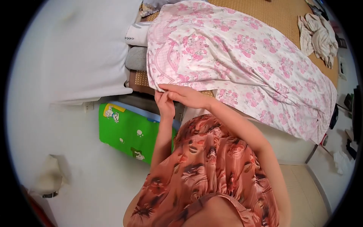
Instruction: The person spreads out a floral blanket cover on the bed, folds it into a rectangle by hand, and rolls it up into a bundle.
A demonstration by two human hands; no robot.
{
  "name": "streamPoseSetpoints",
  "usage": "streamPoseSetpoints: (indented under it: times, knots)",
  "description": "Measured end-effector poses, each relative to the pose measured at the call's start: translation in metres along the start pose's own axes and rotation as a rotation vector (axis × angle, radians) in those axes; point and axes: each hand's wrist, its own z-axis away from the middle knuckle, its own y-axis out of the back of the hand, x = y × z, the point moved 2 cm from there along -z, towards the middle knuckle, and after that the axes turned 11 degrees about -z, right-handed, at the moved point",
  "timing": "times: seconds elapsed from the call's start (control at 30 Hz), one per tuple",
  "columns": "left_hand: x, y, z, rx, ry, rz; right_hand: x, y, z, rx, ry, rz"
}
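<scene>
Floral sheet (pixel 242 64) lies over the bed (pixel 281 13). By the bed's near-left corner, left hand (pixel 166 105) and right hand (pixel 189 97) meet, fingers pinching the sheet's corner.

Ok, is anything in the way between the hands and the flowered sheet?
Nothing visible: the left hand and right hand meet right at the corner of the flowered sheet; whether both grip it is unclear.

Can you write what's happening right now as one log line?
pink-floral bed cover: spread, creased | left hand: at its edge | right hand: same edge, touching left hand | woven mat: partly covered
</scene>
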Motion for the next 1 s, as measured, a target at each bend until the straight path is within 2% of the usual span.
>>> streamPoseSetpoints:
  times: [0.1,0.2,0.23,0.33,0.43,0.53,0.57,0.67,0.73,0.77,0.8,0.87,0.9,0.93,1.0]
  knots:
    - [0.000,0.005,-0.010,0.009,0.015,0.032,0.010,0.006,-0.008,-0.015,-0.044,-0.120]
    - [0.007,0.006,-0.014,-0.113,0.122,0.028,0.012,0.004,-0.016,0.085,0.112,0.052]
    - [0.008,0.000,-0.014,0.000,0.125,0.068,0.010,0.002,-0.020,0.154,0.207,0.215]
    - [0.019,0.001,-0.020,0.056,0.115,0.086,0.000,0.000,-0.028,0.250,0.187,0.413]
    - [0.003,0.027,-0.029,0.075,0.189,-0.066,0.011,0.003,-0.033,0.318,0.162,0.369]
    - [0.009,0.022,-0.029,0.233,0.107,-0.212,0.001,0.011,-0.033,0.484,-0.086,0.202]
    - [0.014,0.017,-0.026,0.234,0.066,-0.309,-0.007,0.013,-0.032,0.675,0.007,0.114]
    - [0.016,0.010,-0.018,0.242,0.013,-0.535,-0.022,-0.001,-0.040,0.638,0.314,0.167]
    - [0.016,0.014,-0.024,0.229,0.055,-0.621,-0.020,-0.010,-0.045,0.568,0.253,0.313]
    - [0.019,0.006,-0.025,0.230,0.003,-0.428,-0.014,-0.013,-0.046,0.550,0.278,0.341]
    - [0.019,0.006,-0.029,0.206,0.071,-0.252,-0.011,-0.013,-0.046,0.531,0.295,0.374]
    - [0.021,-0.002,-0.033,0.205,0.072,-0.078,-0.006,-0.010,-0.043,0.472,0.294,0.374]
    - [0.023,-0.005,-0.036,0.167,0.034,-0.207,-0.018,-0.005,-0.039,0.355,0.228,0.396]
    - [0.026,-0.007,-0.038,0.135,-0.010,-0.343,-0.019,-0.001,-0.034,0.385,0.251,0.301]
    - [0.035,-0.015,-0.045,0.168,-0.026,-0.388,-0.021,0.004,-0.026,0.425,0.320,0.105]
